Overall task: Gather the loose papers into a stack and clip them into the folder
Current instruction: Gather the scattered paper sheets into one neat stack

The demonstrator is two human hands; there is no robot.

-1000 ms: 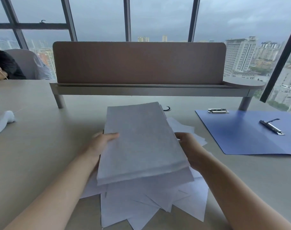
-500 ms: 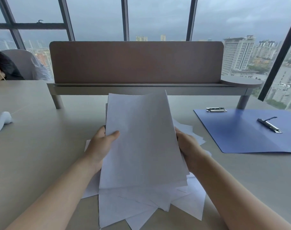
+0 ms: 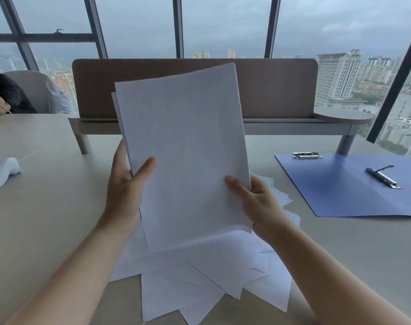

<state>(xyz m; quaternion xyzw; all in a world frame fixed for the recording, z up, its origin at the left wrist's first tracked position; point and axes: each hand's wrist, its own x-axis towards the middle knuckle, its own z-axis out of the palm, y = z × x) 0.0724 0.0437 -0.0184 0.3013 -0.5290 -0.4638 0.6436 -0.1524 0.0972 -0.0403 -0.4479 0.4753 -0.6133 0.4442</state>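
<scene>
Paper stack (image 3: 188, 148) — in both hands

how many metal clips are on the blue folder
2. One metal clip sits at the far left corner of the blue folder, another clip lies slanted farther right, near its middle. None seems hidden.

No text, label, brand, number or sign can be read anywhere; the papers (image 3: 185, 160) show blank white faces, and the folder (image 3: 340, 188) is plain blue.
</scene>
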